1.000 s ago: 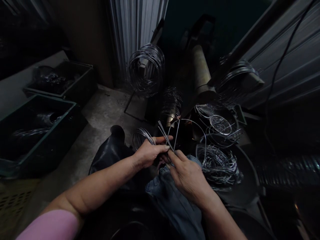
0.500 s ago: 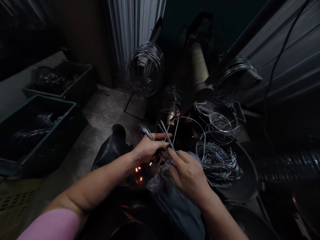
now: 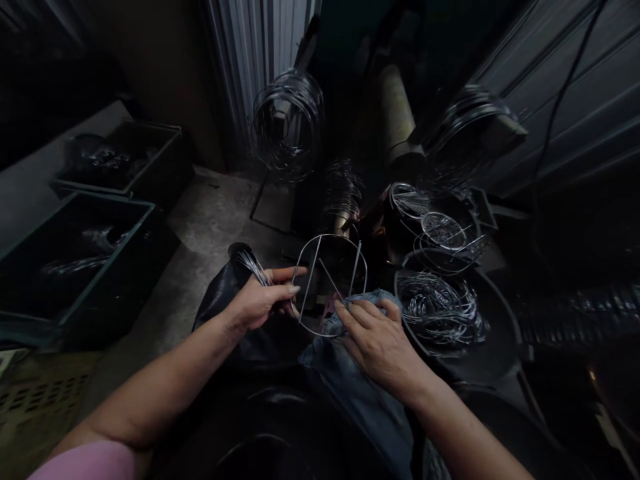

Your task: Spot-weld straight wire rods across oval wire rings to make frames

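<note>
- Just left of the frame's centre, grips a bundle of bent wires [image 3: 251,265] in the left hand [image 3: 263,303], fingers closed round it, thumb tip at the left rim of a wire ring [image 3: 332,235].
- At the centre of the frame, has this ring between the two hands, with one straight wire [image 3: 311,277] spanning its left part and two shorter ones slanting within its outline; cannot tell whether joined to it.
- Right of centre, lays the right hand [image 3: 373,330] over blue denim [image 3: 363,393], apart from the left, fingertips at the lower ends of the shorter wires; cannot tell whether pinching them.
- In the upper middle, shows a large wire coil [image 3: 314,113] and, to its right, a pale tube [image 3: 397,110].
- At right, contains tangled wire [image 3: 440,310] in a dark basin [image 3: 495,347].
- Along the left edge, includes a green crate [image 3: 134,233] above a yellow crate [image 3: 50,390].
</note>
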### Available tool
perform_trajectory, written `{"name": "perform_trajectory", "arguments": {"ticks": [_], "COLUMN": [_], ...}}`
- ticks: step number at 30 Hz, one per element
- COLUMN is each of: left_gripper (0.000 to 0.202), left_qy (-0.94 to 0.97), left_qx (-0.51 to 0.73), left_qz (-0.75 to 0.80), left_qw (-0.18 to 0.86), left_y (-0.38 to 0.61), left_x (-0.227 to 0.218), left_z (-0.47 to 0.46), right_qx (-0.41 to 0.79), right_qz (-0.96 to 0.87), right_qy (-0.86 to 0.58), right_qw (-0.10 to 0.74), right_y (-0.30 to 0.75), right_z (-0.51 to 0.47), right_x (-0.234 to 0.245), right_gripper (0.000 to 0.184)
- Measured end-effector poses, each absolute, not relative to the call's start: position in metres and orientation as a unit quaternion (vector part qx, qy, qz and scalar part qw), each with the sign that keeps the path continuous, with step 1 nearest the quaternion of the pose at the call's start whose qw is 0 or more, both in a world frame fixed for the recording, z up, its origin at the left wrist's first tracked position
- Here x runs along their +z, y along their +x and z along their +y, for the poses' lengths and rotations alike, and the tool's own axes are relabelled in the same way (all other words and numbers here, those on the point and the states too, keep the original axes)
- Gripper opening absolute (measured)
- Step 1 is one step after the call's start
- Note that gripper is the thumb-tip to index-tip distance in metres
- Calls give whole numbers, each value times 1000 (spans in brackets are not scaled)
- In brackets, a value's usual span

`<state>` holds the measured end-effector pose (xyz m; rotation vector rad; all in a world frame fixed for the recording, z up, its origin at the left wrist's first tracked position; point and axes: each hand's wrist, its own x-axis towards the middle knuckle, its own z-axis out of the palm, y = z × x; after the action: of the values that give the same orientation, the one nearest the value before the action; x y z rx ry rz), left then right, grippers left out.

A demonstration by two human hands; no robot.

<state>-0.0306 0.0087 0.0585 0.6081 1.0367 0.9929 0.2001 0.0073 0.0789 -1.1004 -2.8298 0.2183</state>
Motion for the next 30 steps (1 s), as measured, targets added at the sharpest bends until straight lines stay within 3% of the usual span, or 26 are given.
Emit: {"name": "perform_trajectory", "arguments": {"ticks": [6, 12, 17, 22, 26, 30], "left_gripper": [47, 54, 56, 54, 52, 53], "left_qy": [251, 235, 256, 256, 272, 284], "left_qx": [478, 520, 514, 510, 513, 506], "left_qz": [469, 477, 475, 484, 475, 483], "left_qw": [699, 668, 667, 664, 661, 656], "left_y": [-28, -15, -12, -21, -24, -23], "left_x": [60, 58, 58, 56, 53, 53], "left_z": [14, 22, 14, 9, 9, 8], "right_qx": [169, 314, 354, 436, 401, 275], "right_qz": [-932, -922, -896, -846, -833, -862], "right_qy": [-268, -227, -264, -290, -338, -385], "right_qw": [176, 27, 45, 102, 177, 181], "right_y": [196, 167, 156, 182, 206, 215], "right_z": [-2, -12, -13, -17, -11, -4], "right_x": [103, 78, 59, 71, 78, 87], "right_gripper": [42, 26, 49, 43, 39, 39]}}
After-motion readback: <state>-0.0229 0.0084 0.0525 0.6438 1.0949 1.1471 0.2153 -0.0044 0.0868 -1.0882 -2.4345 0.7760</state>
